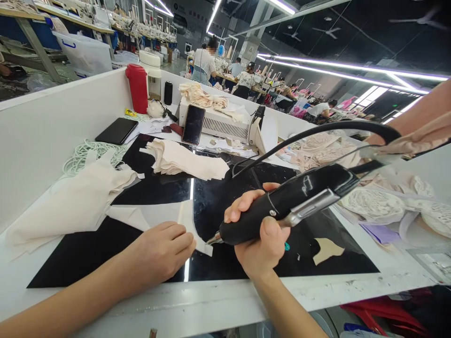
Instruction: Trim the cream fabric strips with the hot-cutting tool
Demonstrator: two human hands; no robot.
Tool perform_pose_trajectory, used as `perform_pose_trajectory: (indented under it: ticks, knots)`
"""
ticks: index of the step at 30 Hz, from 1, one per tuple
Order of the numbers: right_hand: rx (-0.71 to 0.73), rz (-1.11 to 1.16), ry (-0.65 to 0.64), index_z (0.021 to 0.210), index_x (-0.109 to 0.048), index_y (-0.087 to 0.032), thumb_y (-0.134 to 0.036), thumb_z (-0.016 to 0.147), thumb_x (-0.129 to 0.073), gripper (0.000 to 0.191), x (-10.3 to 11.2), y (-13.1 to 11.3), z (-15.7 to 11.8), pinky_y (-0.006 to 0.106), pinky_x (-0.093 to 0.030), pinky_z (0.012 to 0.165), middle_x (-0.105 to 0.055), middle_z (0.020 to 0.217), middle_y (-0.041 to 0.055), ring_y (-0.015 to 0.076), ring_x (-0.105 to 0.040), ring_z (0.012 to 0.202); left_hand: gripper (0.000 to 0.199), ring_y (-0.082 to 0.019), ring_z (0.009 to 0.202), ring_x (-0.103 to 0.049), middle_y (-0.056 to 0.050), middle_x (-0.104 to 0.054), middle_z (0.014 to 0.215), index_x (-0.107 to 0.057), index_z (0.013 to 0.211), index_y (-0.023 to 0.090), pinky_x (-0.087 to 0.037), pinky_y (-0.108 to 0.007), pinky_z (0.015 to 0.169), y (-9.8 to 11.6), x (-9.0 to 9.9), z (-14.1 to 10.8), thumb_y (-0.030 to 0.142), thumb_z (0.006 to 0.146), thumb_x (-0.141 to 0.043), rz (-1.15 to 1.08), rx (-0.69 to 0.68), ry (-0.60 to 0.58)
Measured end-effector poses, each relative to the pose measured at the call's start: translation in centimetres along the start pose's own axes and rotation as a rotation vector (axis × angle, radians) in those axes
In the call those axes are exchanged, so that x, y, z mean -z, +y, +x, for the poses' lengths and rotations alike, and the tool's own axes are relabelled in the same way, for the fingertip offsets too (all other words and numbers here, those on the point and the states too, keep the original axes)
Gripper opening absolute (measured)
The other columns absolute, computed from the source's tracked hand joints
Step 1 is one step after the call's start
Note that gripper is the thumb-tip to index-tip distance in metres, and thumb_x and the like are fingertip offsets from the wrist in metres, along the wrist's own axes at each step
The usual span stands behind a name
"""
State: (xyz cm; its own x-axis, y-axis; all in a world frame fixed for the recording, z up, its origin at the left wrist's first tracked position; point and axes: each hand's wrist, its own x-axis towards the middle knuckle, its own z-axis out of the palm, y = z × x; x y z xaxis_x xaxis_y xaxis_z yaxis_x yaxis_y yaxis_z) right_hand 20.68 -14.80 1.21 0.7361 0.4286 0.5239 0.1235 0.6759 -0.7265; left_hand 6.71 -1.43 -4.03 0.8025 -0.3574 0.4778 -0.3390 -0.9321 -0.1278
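Observation:
My right hand (259, 234) is wrapped around a black corded hand tool (289, 197) with a metal lever along its side and a pointed metal tip. The tip touches or nearly touches the narrow end of a cream fabric piece (188, 218) lying on the black glossy board (225, 267). Closed fingers of my left hand (164, 251) hold that piece down at its edge, left of the tip. Sheer white fabric (158, 213) spreads out behind the hand. A stack of cream cut pieces (188, 159) lies farther back, and a larger cream fabric pile (77, 202) is at the left.
A phone (193, 124) leans against a white vented box (221, 124). A red cup (136, 89) and black tablet (117, 131) are at the back left. Lace cups (373, 204) crowd the right side. A beige scrap (327, 250) lies right. Another arm (419, 112) enters at upper right.

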Motion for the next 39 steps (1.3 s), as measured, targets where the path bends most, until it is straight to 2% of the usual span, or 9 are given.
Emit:
perform_pose_trajectory:
  ticks: [9, 19, 26, 33, 39]
  knots:
    - [-0.012, -0.021, 0.006, 0.116, -0.060, -0.028, -0.032, 0.089, -0.074, 0.031, -0.1, 0.0, 0.0, 0.025, -0.055, 0.054, -0.067, 0.083, -0.0050, 0.0103, -0.063, 0.061, 0.024, -0.022, 0.078, -0.062, -0.006, -0.067, 0.084, -0.073, 0.105, 0.006, -0.058, -0.038, 0.072, 0.0, 0.0, -0.1, -0.001, 0.097, -0.051, -0.001, 0.003, -0.013]
    - [-0.025, -0.011, -0.047, 0.116, -0.058, -0.029, -0.042, 0.088, -0.075, 0.036, -1.1, 0.0, -0.6, 0.029, -0.053, 0.054, -0.064, 0.083, -0.0047, 0.0126, -0.061, 0.060, 0.024, -0.022, 0.083, -0.062, -0.007, -0.067, 0.086, -0.072, 0.107, 0.008, -0.057, -0.036, 0.077, 0.1, -0.1, -0.1, 0.002, 0.100, -0.049, -0.008, 0.004, -0.022]
    - [-0.016, -0.008, -0.054, 0.119, -0.058, -0.030, -0.035, 0.092, -0.073, 0.032, -1.0, 0.4, -0.9, 0.028, -0.055, 0.057, -0.064, 0.085, -0.0040, 0.0116, -0.063, 0.062, 0.024, -0.022, 0.083, -0.062, -0.006, -0.067, 0.086, -0.072, 0.107, 0.008, -0.057, -0.036, 0.077, 0.1, 0.1, -0.1, 0.001, 0.100, -0.049, 0.001, -0.002, -0.045]
    - [-0.026, 0.008, -0.004, 0.114, -0.061, -0.029, -0.040, 0.086, -0.078, 0.035, -0.6, -0.7, -0.5, 0.025, -0.053, 0.051, -0.065, 0.082, -0.0047, 0.0115, -0.061, 0.060, 0.024, -0.022, 0.082, -0.062, -0.006, -0.066, 0.085, -0.072, 0.106, 0.007, -0.058, -0.037, 0.077, 0.1, 0.0, -0.2, -0.001, 0.098, -0.050, 0.021, -0.008, -0.049]
    - [-0.024, -0.066, 0.007, 0.114, -0.058, -0.029, -0.044, 0.086, -0.077, 0.037, -0.2, -0.8, -0.8, 0.028, -0.053, 0.050, -0.062, 0.080, -0.0050, 0.0129, -0.060, 0.058, 0.026, -0.022, 0.081, -0.062, -0.006, -0.067, 0.086, -0.072, 0.105, 0.008, -0.059, -0.037, 0.075, 0.0, 0.2, -0.1, -0.001, 0.098, -0.049, 0.042, -0.016, -0.051]
